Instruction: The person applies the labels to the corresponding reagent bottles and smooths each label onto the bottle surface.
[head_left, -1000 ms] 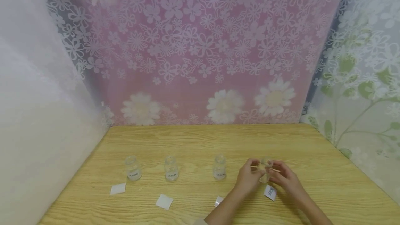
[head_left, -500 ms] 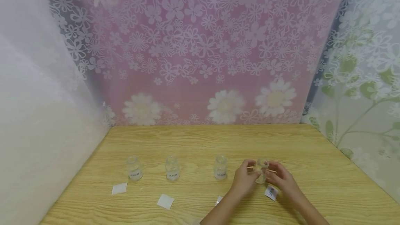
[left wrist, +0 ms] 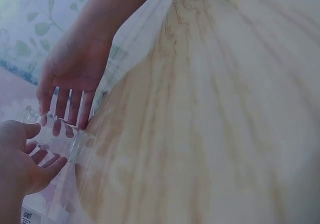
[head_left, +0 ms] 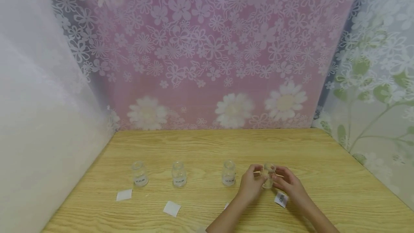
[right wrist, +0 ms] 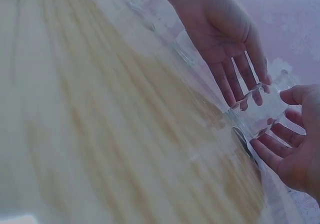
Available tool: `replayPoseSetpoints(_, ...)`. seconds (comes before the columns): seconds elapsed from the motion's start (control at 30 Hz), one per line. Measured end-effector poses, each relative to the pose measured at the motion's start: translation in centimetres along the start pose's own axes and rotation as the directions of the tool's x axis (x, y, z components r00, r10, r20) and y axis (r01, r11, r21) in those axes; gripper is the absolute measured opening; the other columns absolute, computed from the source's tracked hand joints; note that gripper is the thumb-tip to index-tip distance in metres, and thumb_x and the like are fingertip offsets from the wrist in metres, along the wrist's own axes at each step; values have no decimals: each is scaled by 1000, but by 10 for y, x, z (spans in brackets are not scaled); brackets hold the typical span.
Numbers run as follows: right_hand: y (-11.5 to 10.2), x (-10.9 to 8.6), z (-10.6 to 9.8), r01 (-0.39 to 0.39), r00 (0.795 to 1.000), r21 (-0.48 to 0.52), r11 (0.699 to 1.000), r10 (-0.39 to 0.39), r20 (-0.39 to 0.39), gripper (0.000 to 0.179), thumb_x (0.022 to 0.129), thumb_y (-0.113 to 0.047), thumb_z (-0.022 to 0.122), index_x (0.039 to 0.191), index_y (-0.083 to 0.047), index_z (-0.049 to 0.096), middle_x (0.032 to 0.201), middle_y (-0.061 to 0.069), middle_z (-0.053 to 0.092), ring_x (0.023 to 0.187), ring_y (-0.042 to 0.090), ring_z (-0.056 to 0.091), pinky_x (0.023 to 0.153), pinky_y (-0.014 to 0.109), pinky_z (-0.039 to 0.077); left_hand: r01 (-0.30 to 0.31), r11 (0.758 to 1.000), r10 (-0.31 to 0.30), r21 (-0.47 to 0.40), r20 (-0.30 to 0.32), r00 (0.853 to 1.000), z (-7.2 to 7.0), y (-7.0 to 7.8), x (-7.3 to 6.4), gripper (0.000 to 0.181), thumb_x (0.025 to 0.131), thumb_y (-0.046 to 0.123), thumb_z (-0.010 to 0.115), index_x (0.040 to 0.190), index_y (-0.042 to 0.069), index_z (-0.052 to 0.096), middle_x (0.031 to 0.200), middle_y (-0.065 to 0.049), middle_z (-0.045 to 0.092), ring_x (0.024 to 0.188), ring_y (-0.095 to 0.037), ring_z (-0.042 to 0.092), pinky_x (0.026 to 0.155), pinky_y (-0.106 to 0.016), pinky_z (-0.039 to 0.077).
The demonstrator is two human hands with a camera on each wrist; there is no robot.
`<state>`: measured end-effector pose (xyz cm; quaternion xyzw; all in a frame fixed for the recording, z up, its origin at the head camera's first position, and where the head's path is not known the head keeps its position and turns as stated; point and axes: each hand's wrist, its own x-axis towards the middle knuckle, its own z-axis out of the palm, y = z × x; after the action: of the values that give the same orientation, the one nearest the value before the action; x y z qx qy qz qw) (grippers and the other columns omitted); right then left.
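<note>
A clear glass jar is upright between my two hands, right of the row of other jars. My left hand grips its left side, thumb in front and fingers curving behind. From the right, my right hand holds the opposite side with thumb and fingers. Both wrist views show the fingers through the transparent wall of the glass jar. Whether its base touches the table or hovers just over it, I cannot tell. A white paper label with dark print lies in front of the right hand.
Further left stand three clear jars with printed labels: a near one, a middle one and a far-left one. White paper pieces lie before them, including a left square and a middle square. Another is partly behind my left forearm.
Both hands have shifted a little to the left with the jar between them, closer to the neighbouring jar. The other jars and papers keep their places on the table.
</note>
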<state>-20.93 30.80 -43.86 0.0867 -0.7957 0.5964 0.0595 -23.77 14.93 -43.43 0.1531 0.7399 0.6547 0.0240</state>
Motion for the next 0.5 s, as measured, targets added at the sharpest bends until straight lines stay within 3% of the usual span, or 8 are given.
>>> replayPoseSetpoints(0.1,1,2,0,-3,1000,5,1000,3,1,39,98,-15,46,128,7,36,127,27,40,109,29,50,82,34,49,-8,1000,8,3,-5,1000,0,-1,2,30,86,8,63,115,8,55,117,-3,55,103,-22,55,78,-25,49)
replayPoseSetpoints(0.3,3,5,0,2,1000,38,999,-2,10,39,98,-14,45,128,9,35,128,29,38,103,11,52,83,33,48,-12,1000,12,-12,-16,1000,1,-4,4,30,87,8,63,116,8,54,117,-2,55,105,-23,54,79,-26,48)
replayPoseSetpoints(0.5,4,6,-1,28,999,25,999,-28,28,40,97,-14,46,127,9,35,125,30,42,106,13,52,83,33,48,-27,1000,27,-3,-34,999,1,-3,3,31,86,8,63,116,8,55,117,-5,55,105,-26,54,79,-28,49)
